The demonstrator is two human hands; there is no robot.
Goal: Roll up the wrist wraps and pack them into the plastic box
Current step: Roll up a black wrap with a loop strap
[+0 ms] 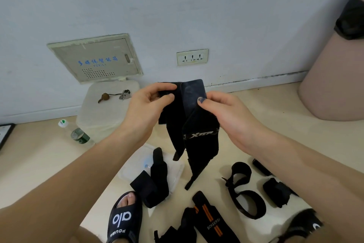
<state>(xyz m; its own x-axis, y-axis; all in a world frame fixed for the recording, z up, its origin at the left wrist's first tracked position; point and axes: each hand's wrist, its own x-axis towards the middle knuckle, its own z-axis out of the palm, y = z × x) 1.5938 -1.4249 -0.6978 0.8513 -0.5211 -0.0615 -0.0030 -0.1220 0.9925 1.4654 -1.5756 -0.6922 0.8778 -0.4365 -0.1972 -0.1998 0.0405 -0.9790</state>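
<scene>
**Wrap held up at its top edge, rolling not yet begun**

Wrist wrap (194,124), black with white lettering on its front, is held in the air above the floor (246,105), between the two hands and in front of the wall. Its upper end is gripped on both sides: the left hand (149,101) is curled around the left part of the top edge, thumb and fingertips pinching the fabric, while the right hand (222,108) pinches the smoother patch at the top right between thumb and fingers. The remainder of the wrap hangs down in two loose tails, the longer one reaching almost to the floor.

The plastic box (177,166), clear and shallow, lies on the floor below the left hand; a second black wrap (155,179) is draped over it, partly inside and partly over its near edge. Several further wraps are spread on the floor to the right, among them one with orange stripes (210,215) and a looped strap (242,187).

The step in hand is judged to be the straightening of this wrap ahead of rolling; no coil has been formed yet. For the next move, the hanging tails would need to be brought into a single flat strip, one end turned over on itself, and the roll kept tight so that it fits the box. Most of the packing appears still to be done.
</scene>
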